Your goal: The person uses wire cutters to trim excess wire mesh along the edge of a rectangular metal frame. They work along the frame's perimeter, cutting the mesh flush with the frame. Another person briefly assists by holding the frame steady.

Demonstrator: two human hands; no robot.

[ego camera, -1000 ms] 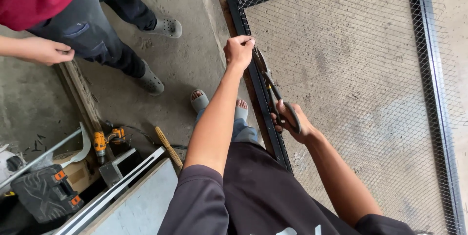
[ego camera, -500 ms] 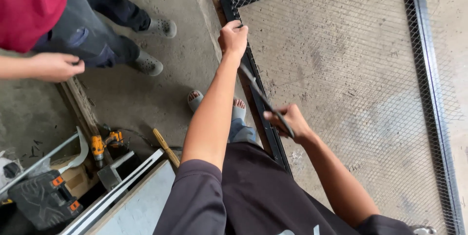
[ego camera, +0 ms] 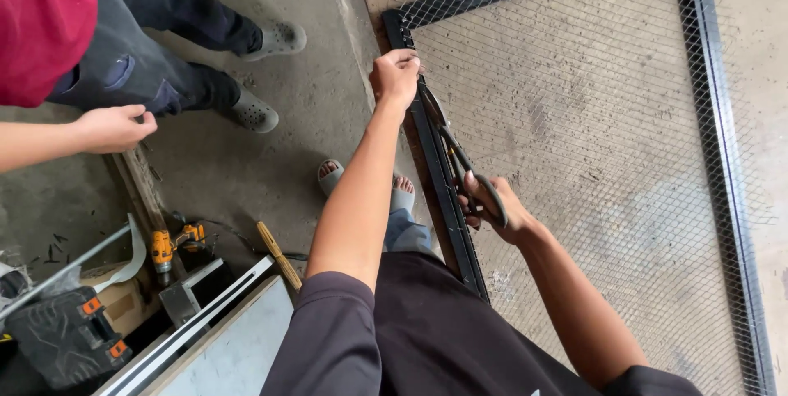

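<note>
A black metal frame (ego camera: 443, 187) covered with wire mesh (ego camera: 591, 117) lies flat on the concrete floor. My left hand (ego camera: 396, 76) grips the mesh edge on the frame's left bar, near its far corner. My right hand (ego camera: 492, 209) holds black-handled shears (ego camera: 460, 158), blades pointing along that bar toward my left hand. My feet in sandals (ego camera: 365, 183) stand just left of the bar.
Another person in a red shirt and dark trousers stands at the left, one hand (ego camera: 115, 127) out over a wooden plank (ego camera: 139, 191). A yellow drill (ego camera: 164, 247), a black tool case (ego camera: 66, 334), a wooden handle (ego camera: 277, 253) and a white panel (ego camera: 222, 338) lie at lower left.
My left hand slid farther along the frame bar toward the far corner, and the shears followed along the bar. The other person's hand shifted right.
</note>
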